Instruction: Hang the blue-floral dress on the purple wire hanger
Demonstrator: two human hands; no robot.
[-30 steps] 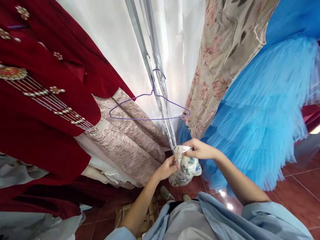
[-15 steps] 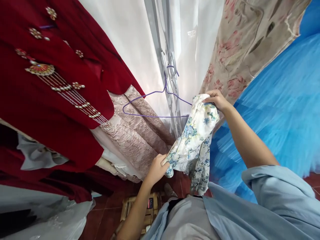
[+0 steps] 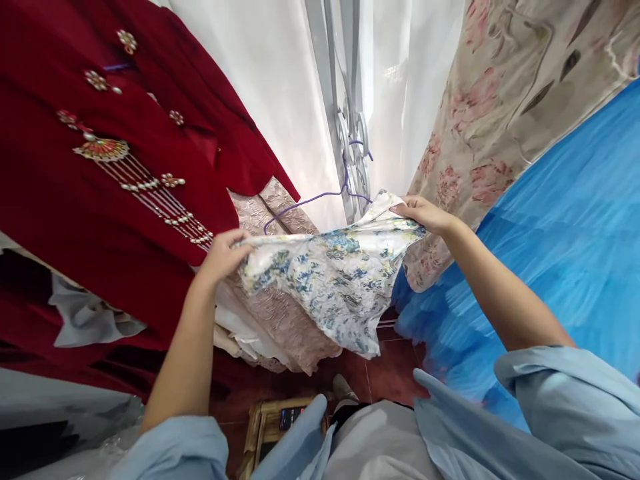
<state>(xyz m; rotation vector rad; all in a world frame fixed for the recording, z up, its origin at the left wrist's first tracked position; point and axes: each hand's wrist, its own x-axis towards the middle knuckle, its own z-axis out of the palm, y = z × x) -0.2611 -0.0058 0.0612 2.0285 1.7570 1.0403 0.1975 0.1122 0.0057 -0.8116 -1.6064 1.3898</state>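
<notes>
A white garment with blue and yellow-green flowers (image 3: 330,280) is stretched between my two hands, its lower part hanging in a point. My left hand (image 3: 225,257) pinches its left upper edge, and my right hand (image 3: 423,213) grips the right upper corner. Behind the cloth, a purple wire hanger (image 3: 320,195) hangs from a curled grey metal stand (image 3: 356,150). The cloth hides the hanger's lower bar and right end. I cannot tell whether the garment touches the hanger.
At the left hang a dark red velvet garment (image 3: 165,173) with beaded ornaments and a pink brocade skirt (image 3: 280,313). A beige floral dress (image 3: 480,120) and a blue tulle skirt (image 3: 550,253) fill the right. White curtains (image 3: 265,73) hang behind. Below, a phone (image 3: 291,418) lies on a wooden stool (image 3: 260,433).
My left hand has moved left and up, pulling the floral garment out wide across the hanger's front. My right hand keeps its grip at the other corner. The view has shifted slightly.
</notes>
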